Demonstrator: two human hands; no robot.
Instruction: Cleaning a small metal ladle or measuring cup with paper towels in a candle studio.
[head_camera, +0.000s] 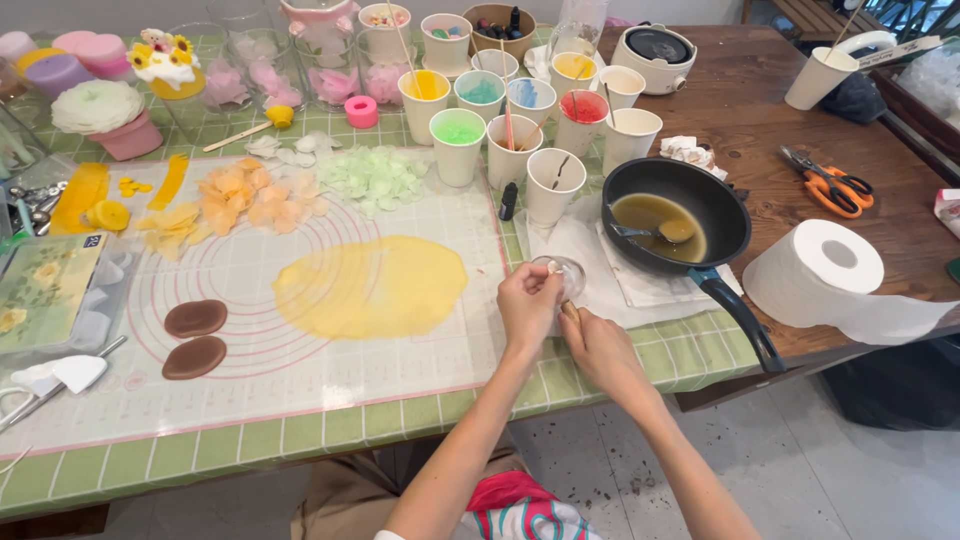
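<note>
Pinching a small glass cup (560, 275) at centre frame, the left hand (528, 305) grips its rim; the right hand (598, 345) closes around something beneath. Fragile, probably slippery; best held by the sides.

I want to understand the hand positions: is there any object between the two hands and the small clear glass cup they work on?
Nothing visible does. The left hand already grips the small clear glass cup at its rim, and the right hand touches it from below. The black pan and the paper cups stand behind, apart from the hands.

Small clear glass (562, 275) half hidden behind the left hand (528, 305).
</note>
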